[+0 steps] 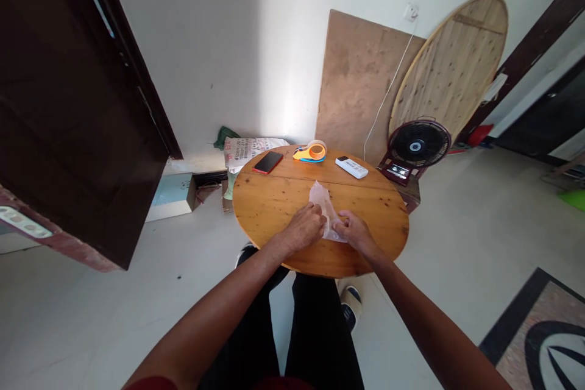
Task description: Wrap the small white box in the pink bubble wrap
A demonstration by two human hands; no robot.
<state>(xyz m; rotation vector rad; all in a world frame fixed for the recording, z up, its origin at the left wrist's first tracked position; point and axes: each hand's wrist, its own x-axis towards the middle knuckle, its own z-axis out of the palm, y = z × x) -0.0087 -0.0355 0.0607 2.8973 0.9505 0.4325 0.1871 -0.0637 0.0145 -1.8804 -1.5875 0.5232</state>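
Looking down at a round wooden table (269,207), standing on a pale floor (439,256) near a white wall (205,30). Seeing a dark door (73,85) to the left; to the right, a brown board (356,79) and a round plank panel (457,61), both leaning upright, with a fan (416,145) in front of the panel.

On the far part of the table, noting a red-edged phone (268,162), an orange tape dispenser (309,152) and a white device (351,167), lying apart in a row.

Left hand (309,224): curling closed, gripping the left side of a thin translucent plastic bag (325,198). Right hand (354,230): curling partly, touching the bag's right edge with thumb and finger; not telling whether pinching it.

Containers: finding the bag crumpled near the table's middle, between both hands, not making out any contents. Also seeing a printed sack (249,151) just behind the table and a pale blue box (172,195) on the floor, not making out what either is holding.
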